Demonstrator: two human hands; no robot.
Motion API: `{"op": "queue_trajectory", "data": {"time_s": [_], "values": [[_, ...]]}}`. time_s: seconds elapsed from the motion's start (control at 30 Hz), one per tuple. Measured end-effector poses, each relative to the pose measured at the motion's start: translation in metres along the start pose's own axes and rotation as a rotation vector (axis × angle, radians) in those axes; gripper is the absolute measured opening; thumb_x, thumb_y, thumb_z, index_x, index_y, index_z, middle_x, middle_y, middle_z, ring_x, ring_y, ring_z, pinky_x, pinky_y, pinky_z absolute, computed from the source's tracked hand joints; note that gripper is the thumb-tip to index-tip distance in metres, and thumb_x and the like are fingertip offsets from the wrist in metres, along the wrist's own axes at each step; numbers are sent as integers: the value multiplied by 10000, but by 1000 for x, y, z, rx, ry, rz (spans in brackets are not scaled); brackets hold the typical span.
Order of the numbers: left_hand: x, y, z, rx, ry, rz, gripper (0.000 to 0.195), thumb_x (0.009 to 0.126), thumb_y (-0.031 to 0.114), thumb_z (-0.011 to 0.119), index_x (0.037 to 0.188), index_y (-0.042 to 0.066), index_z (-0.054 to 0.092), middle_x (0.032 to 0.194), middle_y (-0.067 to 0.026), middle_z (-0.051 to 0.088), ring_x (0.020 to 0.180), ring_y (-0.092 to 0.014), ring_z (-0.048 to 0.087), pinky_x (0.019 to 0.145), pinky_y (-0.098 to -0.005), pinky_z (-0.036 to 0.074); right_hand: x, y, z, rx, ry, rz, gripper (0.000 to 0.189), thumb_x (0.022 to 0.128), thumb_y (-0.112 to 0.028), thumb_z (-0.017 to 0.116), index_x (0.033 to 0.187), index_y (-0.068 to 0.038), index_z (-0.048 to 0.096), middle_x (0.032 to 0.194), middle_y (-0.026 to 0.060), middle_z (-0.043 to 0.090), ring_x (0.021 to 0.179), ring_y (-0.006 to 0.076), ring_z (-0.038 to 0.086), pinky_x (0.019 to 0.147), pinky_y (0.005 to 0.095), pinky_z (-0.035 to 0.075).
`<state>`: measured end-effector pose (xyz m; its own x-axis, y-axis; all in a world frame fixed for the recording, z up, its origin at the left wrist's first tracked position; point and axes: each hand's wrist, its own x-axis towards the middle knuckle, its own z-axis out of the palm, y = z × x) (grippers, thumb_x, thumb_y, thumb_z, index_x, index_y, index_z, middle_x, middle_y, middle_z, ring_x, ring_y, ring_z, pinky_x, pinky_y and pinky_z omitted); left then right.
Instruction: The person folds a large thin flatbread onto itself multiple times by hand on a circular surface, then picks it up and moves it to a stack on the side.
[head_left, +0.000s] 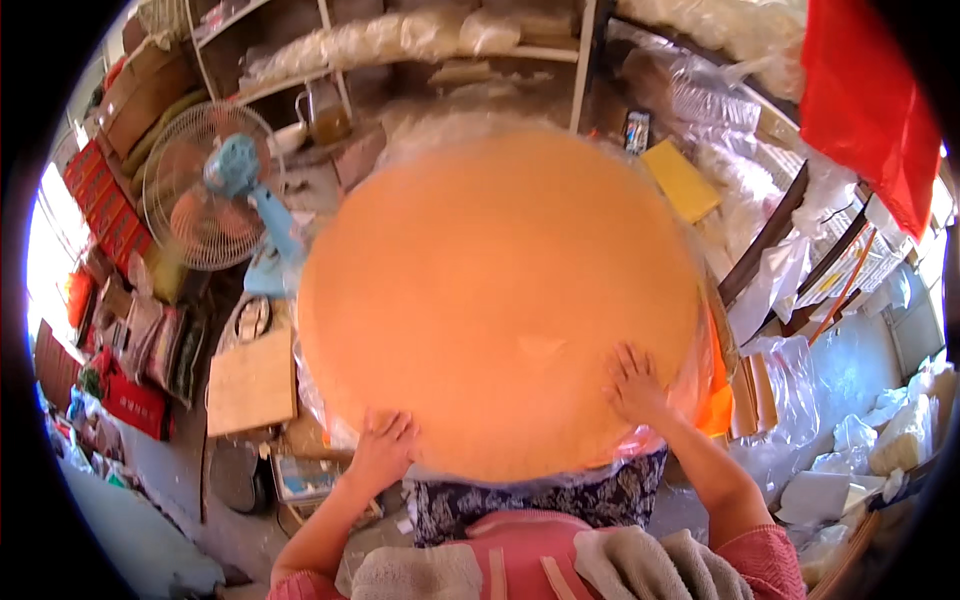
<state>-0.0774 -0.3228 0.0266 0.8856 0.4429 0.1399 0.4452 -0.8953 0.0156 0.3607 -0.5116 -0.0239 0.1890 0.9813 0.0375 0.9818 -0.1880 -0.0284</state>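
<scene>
A large orange sheet with a rounded outline lies before me over a plastic-covered work surface; its material cannot be told. My left hand rests on its near left edge, fingers slightly spread. On the near right part lies my right hand, palm down with the fingers apart. A small raised flap or crease shows in the sheet to the left of my right hand. Clear plastic and bright orange material stick out from under the right side.
To the left stand a blue desk fan and a wooden board. A yellow pad and a remote control lie at the back right. Shelves with plastic-wrapped goods run behind. Red plastic hangs at upper right.
</scene>
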Motion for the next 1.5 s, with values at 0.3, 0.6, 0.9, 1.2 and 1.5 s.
{"op": "queue_trajectory", "data": {"time_s": [0.3, 0.6, 0.9, 1.2, 1.5], "values": [[23, 80, 23, -74, 144, 171, 299, 729, 115, 599, 1026, 104, 627, 1118, -54, 599, 1173, -227, 512, 1052, -620, 259, 2, -6, -9, -8, -21, 21, 637, 927, -427, 438, 1467, -131, 276, 1541, 134, 185, 1427, 336, 129, 1119, 573, 115], [36, -18, -58, -138, 329, -43, 180, 703, 11, 594, 842, 109, 653, 880, -43, 680, 991, -230, 632, 1044, -559, 291, -26, -72, -63, 623, 25, -170, 262, 876, -244, 615, 1061, -69, 674, 1051, 116, 678, 989, 291, 633, 905, 359, 481], [18, 55, -26, -14, 13, 245, 228, 709, -22, 560, 872, 104, 656, 947, -34, 651, 1062, -223, 589, 1069, -608, 262, -35, 48, -85, 565, 215, 276, 344, 801, 3, 548, 1135, -41, 620, 1126, 156, 641, 1031, 325, 615, 873, 366, 494], [46, -3, -116, -405, 342, -166, 221, 712, -54, 607, 879, 69, 679, 888, -80, 683, 987, -259, 638, 1051, -495, 332, -35, 63, -69, 230, 180, -37, 598, 672, 103, 549, 1229, -112, 591, 1273, 124, 568, 1255, 347, 460, 1085, 433, 333], [27, -30, -140, -301, 298, -132, 282, 689, -106, 578, 862, 93, 680, 859, -72, 677, 992, -254, 642, 1094, -497, 264, -39, 64, -91, 506, 346, 39, 327, 655, 88, 593, 911, -85, 700, 1040, 78, 675, 1083, 314, 583, 972, 417, 425]]}}
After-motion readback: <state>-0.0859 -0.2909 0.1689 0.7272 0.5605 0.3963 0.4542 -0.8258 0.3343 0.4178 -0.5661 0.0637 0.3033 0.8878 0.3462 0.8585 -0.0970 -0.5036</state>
